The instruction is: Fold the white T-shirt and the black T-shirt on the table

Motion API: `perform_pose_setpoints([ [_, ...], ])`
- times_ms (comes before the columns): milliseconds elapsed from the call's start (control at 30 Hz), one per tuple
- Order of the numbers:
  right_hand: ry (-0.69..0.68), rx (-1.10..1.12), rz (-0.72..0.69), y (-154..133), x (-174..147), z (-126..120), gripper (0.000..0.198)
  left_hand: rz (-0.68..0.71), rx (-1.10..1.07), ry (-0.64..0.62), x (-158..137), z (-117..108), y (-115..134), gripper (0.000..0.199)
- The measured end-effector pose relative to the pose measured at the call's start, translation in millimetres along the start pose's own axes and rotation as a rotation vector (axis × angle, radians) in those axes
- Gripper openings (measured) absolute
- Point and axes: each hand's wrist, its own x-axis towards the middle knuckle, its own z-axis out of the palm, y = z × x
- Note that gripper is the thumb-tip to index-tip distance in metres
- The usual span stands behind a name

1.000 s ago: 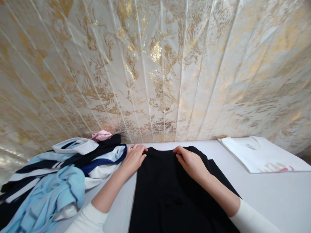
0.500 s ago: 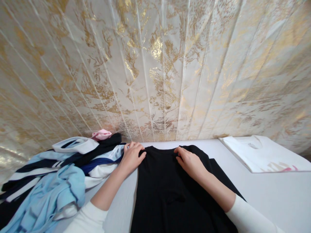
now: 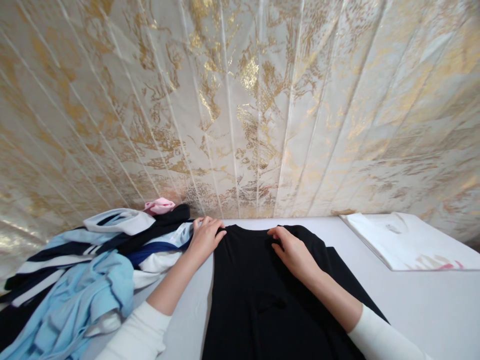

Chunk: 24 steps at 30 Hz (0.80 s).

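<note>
A black T-shirt lies spread on the white table, its neckline toward the wall and one side folded inward along the right. My left hand is at the shirt's left shoulder corner, thumb and fingers closed on the fabric edge. My right hand rests at the right end of the neckline, fingers bent and the thumb a little apart from the index finger. The fabric under my right fingertips is partly hidden.
To the left is a loose heap of clothes, light blue, navy, white and black, with a pink piece on top. A folded white T-shirt lies at the right on the white table. A gold-patterned wall covering rises behind.
The view has shifted slightly. My right thumb and index finger are a little further apart; my left hand stays at the shoulder corner. The shirt lies almost the same.
</note>
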Motion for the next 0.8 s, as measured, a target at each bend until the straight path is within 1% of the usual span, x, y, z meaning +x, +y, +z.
perform_pose_setpoints([
  [167,0.015,0.047,-0.003,-5.7,-1.0,-3.1,0.032,0.005,-0.037,0.003,1.9,1.7,-2.6,0.003],
  [267,0.057,0.091,-0.016,-13.9,-2.9,-6.8,0.033,0.013,-0.068,-0.005,5.0,0.2,-1.3,0.005],
  [433,0.196,0.223,-0.038,-40.5,-7.6,-20.6,0.027,0.069,-0.132,-0.029,14.5,0.4,11.9,0.012],
  [533,0.213,0.269,-0.015,-53.9,-8.9,-30.0,0.025,0.108,-0.151,-0.068,18.7,8.0,20.0,0.015],
  [600,0.201,0.268,0.025,-53.4,-8.2,-33.7,0.026,0.121,-0.154,-0.084,19.8,13.1,22.4,0.015],
  [667,0.156,0.199,0.075,-44.0,-6.5,-35.0,0.028,0.114,-0.147,-0.08,19.7,15.5,22.7,0.014],
  [700,0.105,0.134,0.099,-36.9,-5.5,-34.9,0.03,0.102,-0.14,-0.072,19.4,15.3,22.6,0.014],
  [800,-0.107,-0.137,0.173,-17.4,-4.1,-34.7,0.037,0.052,-0.111,-0.044,17.6,10.9,25.3,0.019],
])
